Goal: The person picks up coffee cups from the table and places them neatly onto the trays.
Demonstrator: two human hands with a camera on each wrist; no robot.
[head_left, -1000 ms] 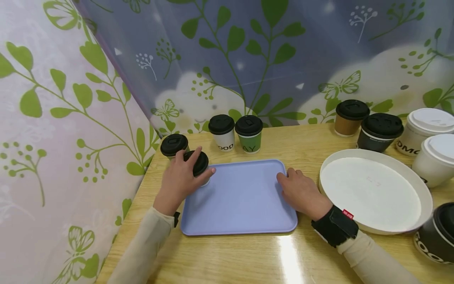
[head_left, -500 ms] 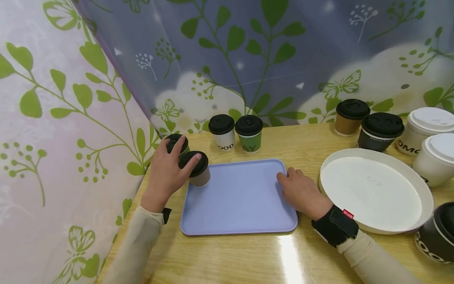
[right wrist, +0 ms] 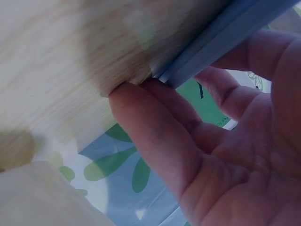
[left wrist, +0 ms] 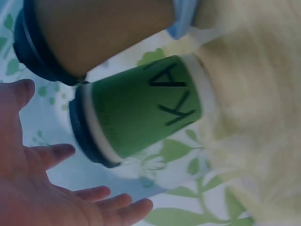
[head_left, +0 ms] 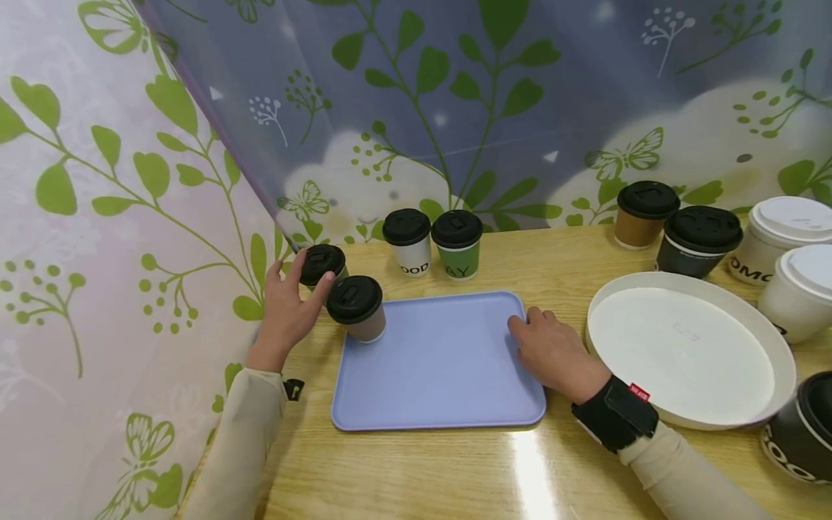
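- I have the left hand (head_left: 286, 310) spread, holding nothing, around the near-left side of a green paper cup with a black plastic lid and dark lettering (left wrist: 141, 110); the left wrist view shows a gap between fingers and lid.
- That green cup is upright on the wood-grain surface (head_left: 416, 477), just off the far-left corner of a lavender-blue rectangular tray (head_left: 448, 368).
- My right hand (head_left: 552, 354) pinches the tray's right rim, which should keep it from sliding.
- To take the cup well, I judge I should go below the lid and squeeze the body evenly; thin paper would probably dent.
- In the way is a taupe paper cup with a black lid (head_left: 359, 310), upright in the tray's far-left corner, close beside my thumb; a knock could tip it.
- Behind the tray stand a white cup with a black lid (head_left: 408, 242) and another green, black-lidded cup (head_left: 458, 245), side by side.
- Off right, a round white shallow tray (head_left: 689, 347) sits near my right wrist, with more lidded cups around it.
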